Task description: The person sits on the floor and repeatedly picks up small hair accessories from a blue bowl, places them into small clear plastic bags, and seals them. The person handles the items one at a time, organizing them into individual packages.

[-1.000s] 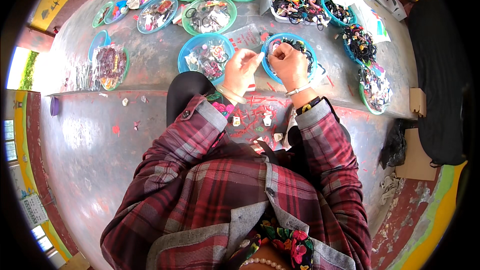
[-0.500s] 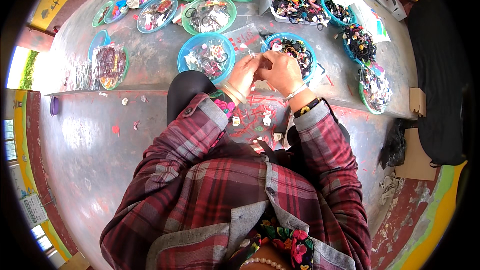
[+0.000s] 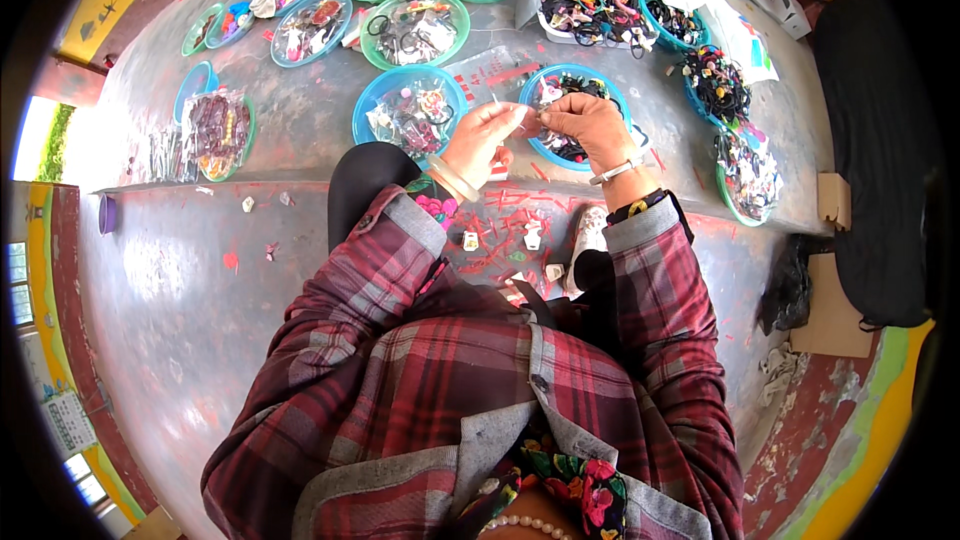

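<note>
My left hand [image 3: 478,145] is closed in a pinch, with a small pale, thin piece showing at its fingertips. My right hand [image 3: 597,133] pinches close beside it, its fingertips nearly meeting the left ones; what it grips is too small to make out. Under and behind the right hand stands a blue basket [image 3: 623,112] of dark hair ties with coloured trims. Just beyond my left hand, another blue basket [image 3: 362,100] holds clear plastic packets with hair ties inside.
Green baskets [image 3: 465,35] of packets and a white tub [image 3: 560,38] of hair ties stand farther back. A green-rimmed basket [image 3: 730,202] sits at the right edge of the raised ledge. Red scraps [image 3: 497,230] and small white cards [image 3: 532,235] litter the floor between my feet.
My hands have drawn apart from a tight overlap. The right has moved right and slightly down, and a pale piece now shows at the left fingertips.
</note>
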A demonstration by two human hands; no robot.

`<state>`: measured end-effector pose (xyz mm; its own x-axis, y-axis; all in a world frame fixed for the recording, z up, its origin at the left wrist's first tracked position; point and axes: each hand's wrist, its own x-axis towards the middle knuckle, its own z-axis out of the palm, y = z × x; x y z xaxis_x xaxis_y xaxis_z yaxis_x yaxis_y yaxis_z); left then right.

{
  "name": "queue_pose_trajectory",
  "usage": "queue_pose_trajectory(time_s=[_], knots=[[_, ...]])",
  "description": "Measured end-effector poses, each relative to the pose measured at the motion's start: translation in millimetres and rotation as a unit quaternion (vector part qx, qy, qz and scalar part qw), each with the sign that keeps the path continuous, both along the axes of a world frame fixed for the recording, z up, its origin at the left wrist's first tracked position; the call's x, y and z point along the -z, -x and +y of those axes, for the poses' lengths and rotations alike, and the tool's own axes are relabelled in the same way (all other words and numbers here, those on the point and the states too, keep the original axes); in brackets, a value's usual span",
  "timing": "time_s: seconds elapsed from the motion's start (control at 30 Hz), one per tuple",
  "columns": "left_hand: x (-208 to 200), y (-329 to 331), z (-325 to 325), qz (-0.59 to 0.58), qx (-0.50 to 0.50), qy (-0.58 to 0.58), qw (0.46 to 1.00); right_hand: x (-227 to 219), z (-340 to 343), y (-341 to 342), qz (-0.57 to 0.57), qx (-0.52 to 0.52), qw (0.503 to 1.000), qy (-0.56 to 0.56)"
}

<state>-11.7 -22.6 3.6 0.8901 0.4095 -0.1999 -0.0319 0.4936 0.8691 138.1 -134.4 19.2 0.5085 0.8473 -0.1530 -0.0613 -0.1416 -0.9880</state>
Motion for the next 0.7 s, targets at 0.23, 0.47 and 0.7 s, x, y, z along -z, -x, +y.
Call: queue_pose_trajectory(time_s=[0.23, 0.47, 0.7], knots=[[4.5, -0.3, 7.0, 0.015, -0.016, 0.059, 0.998, 10.7, 4.9, 9.7, -0.037, 0.042, 0.998, -0.025], [1.9, 1.3, 7.2, 0.043, -0.028, -0.018, 0.999, -42.4, 0.0, 31.7, -0.393, 0.116, 0.910, -0.057], [-5.1, 0.6, 1.2, 0.059, -0.034, -0.109, 0.992, -34.1, 2.0, 38.2, -0.519, 0.052, 0.848, -0.098]])
